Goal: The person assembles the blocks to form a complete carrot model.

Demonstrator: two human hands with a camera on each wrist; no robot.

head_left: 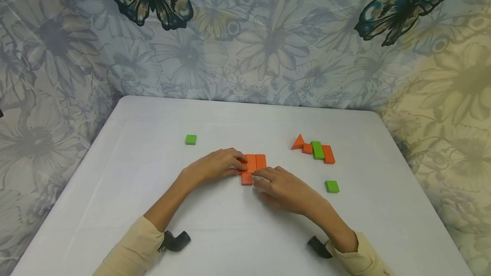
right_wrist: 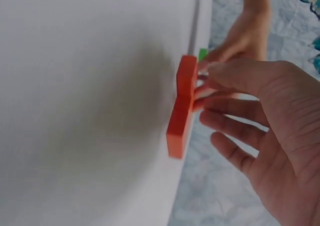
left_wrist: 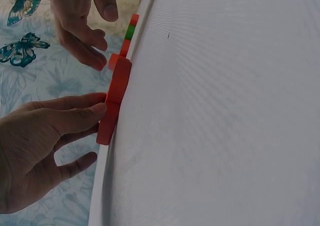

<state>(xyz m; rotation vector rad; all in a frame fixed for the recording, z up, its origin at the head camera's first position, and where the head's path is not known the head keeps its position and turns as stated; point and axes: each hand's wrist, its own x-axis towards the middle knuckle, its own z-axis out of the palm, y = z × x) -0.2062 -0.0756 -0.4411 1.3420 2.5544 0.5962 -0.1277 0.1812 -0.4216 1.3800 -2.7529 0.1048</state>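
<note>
Near the middle of the table lies a group of orange blocks: upright rectangles [head_left: 261, 162] side by side, with a small orange square block [head_left: 246, 179] against their near edge. My left hand [head_left: 216, 166] is at the group's left side, its thumb and fingers pinching the leftmost orange block [left_wrist: 107, 126], which they partly cover. At the near right corner of the group is my right hand [head_left: 285, 188]. Its fingers are loosely bent and spread, holding nothing. In the right wrist view its thumb tip comes close to an orange block [right_wrist: 187, 73].
A green square block [head_left: 190, 139] lies at the back left. Toward the back right are an orange triangle [head_left: 298, 142], a small orange block [head_left: 307, 148], a green rectangle [head_left: 317, 150] and an orange rectangle [head_left: 328, 154]. Another green block [head_left: 332, 186] sits right of my right hand.
</note>
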